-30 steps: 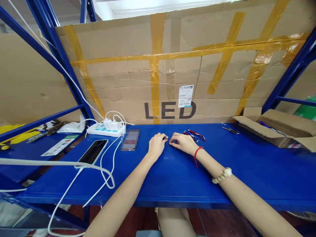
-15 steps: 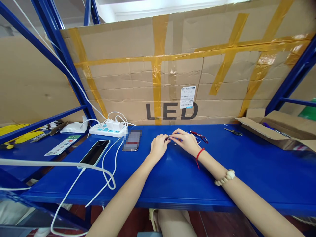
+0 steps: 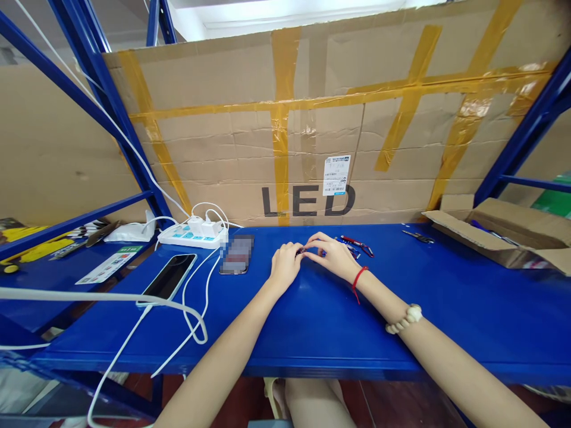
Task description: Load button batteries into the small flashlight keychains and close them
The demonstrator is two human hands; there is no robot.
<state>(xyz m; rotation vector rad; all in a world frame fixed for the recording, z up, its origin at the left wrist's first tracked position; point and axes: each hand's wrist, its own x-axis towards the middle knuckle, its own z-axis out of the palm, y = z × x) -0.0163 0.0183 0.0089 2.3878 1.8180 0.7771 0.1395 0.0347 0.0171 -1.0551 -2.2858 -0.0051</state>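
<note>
My left hand (image 3: 284, 264) and my right hand (image 3: 331, 257) meet at the middle of the blue shelf top (image 3: 312, 321), fingers curled. Between their fingertips they pinch a small dark item (image 3: 302, 251), too small to name. Red and blue small clips (image 3: 357, 245) lie just behind my right hand. My right wrist wears a red string and a bead bracelet.
A blurred phone (image 3: 236, 254) and a dark phone (image 3: 169, 277) on a white cable lie left of my hands. A white power strip (image 3: 191, 233) sits at the back left. An open cardboard box (image 3: 504, 235) stands right, with scissors (image 3: 417, 236) near it. A taped "LED" carton forms the back wall.
My right hand has lifted its fingers and closed in on my left hand's fingertips. The view shifted slightly.
</note>
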